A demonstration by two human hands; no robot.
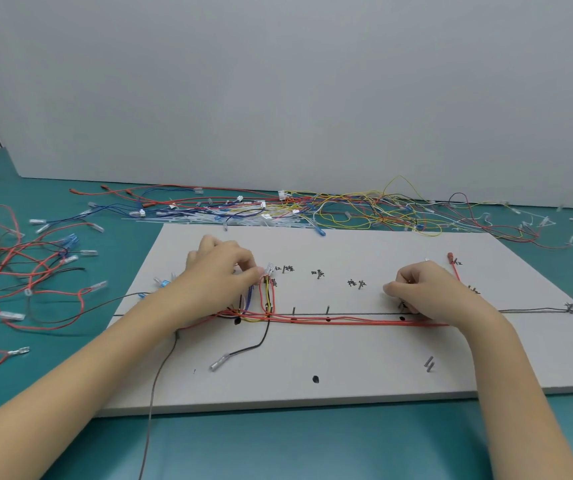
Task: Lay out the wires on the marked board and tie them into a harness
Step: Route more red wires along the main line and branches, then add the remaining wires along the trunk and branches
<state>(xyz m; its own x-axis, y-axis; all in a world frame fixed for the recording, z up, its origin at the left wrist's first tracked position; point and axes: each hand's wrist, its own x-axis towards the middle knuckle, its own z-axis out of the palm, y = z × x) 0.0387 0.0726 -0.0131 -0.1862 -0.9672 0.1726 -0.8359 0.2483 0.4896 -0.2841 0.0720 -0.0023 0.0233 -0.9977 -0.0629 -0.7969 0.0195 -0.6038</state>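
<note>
Wires [347, 320] lie on the marked board [312, 341]: I see a bundle of red runs along the black ruled line from the left-centre across to the right, with yellow, blue and black strands joining at the left end. Board is white, flat on a teal table [278, 445], carrying handwritten labels, short tick marks and black dots.

Left hand [221, 271]: curled, fingertips pinching a clear connector [270, 270] at the top of a short upward branch of red, yellow and black wire. Forearm crosses over the left end of the bundle.

Right hand [427, 292]: fingers curled, knuckles up, resting on the board over the right part of the red run. I cannot tell whether it actually grips a wire; the fingertips are hidden beneath the hand.

A red lead with a red terminal [450, 257] rises just beside the right hand. One black wire with a clear sleeve end [217, 363] drops below the line toward the near edge; a grey wire [153, 382] trails off the board's front.

Loose stock: a tangle of red, blue, yellow wires and white ties [312, 209] behind the board; a second red-black tangle [18, 271] to the left on the table.
</note>
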